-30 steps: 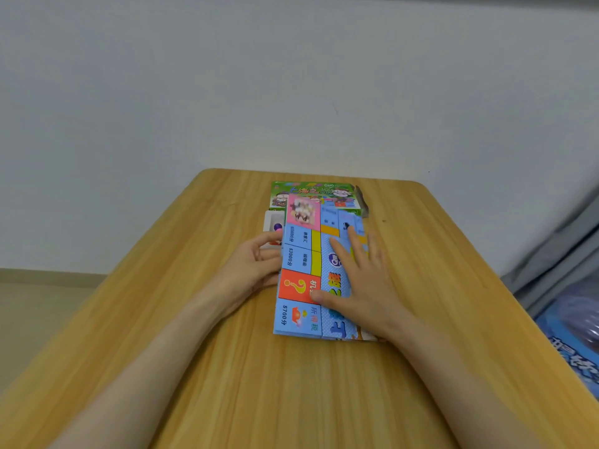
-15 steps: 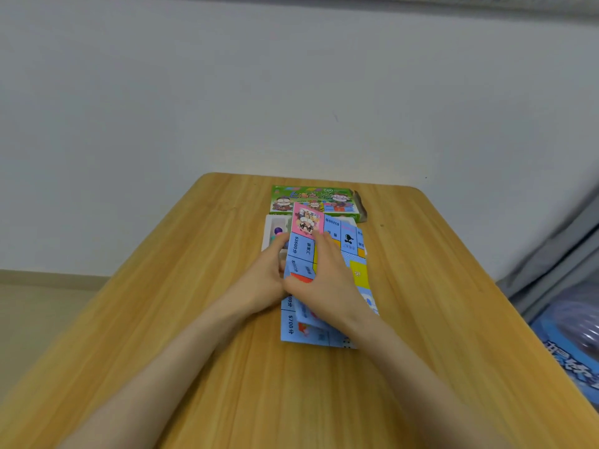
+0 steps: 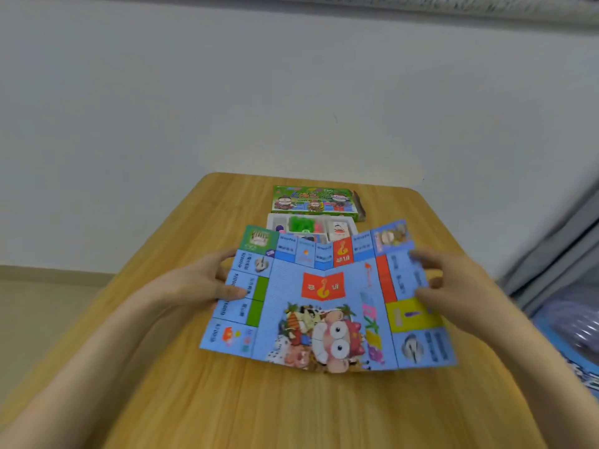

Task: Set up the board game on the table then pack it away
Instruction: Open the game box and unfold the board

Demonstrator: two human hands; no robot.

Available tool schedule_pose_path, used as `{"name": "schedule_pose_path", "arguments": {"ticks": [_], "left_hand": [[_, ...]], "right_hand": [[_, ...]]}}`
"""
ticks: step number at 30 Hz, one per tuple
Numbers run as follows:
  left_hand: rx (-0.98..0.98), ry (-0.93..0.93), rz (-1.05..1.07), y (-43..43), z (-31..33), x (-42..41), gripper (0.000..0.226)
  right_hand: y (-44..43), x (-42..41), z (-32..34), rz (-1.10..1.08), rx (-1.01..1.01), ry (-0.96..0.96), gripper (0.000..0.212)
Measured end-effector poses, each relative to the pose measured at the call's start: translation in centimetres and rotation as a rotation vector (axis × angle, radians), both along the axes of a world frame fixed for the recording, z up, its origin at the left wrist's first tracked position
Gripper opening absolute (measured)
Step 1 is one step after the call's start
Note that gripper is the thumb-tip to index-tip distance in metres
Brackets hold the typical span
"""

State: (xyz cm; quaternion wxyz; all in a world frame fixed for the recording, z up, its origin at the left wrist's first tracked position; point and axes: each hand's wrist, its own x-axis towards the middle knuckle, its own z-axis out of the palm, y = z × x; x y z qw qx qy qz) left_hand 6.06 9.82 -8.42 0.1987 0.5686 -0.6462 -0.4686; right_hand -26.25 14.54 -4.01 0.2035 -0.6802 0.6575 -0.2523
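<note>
Item: game board [image 3: 324, 306] — thin blue printed card, rectangular, creased into panels that rise in shallow ridges, resting mid-way along the smooth wood-grain table [image 3: 162, 384]. Your left hand [image 3: 207, 280] pinches its left edge; your right hand [image 3: 453, 286] grips the right flap, its fingers blurred. Just beyond the far edge — a white moulded tray [image 3: 274, 220] of pieces, then a flat green box [image 3: 314, 200].
</note>
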Motion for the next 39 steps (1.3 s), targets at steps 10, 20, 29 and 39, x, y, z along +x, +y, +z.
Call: {"name": "schedule_pose_path", "arguments": {"ticks": [10, 20, 29, 39], "left_hand": [[-0.24, -0.352, 0.144, 0.0, -1.9, -0.3, 0.045], [-0.284, -0.261, 0.216, -0.5, -2.6, -0.2, 0.064], [-0.283, 0.436, 0.389, 0.0, -1.5, -1.0, 0.023], [-0.385, 0.795, 0.532, 1.3, 1.1, -1.2, 0.018]], "right_hand": [[-0.3, 1.3, -6.7, -0.078, 0.08, 0.038, 0.031], [-0.4, 1.9, -7.1, -0.145, -0.12, -0.126, 0.066], [-0.7, 0.8, -5.7, -0.167, -0.198, -0.893, 0.043], [0.1, -1.3, -5.0, 0.267, 0.035, -0.821, 0.083]]}}
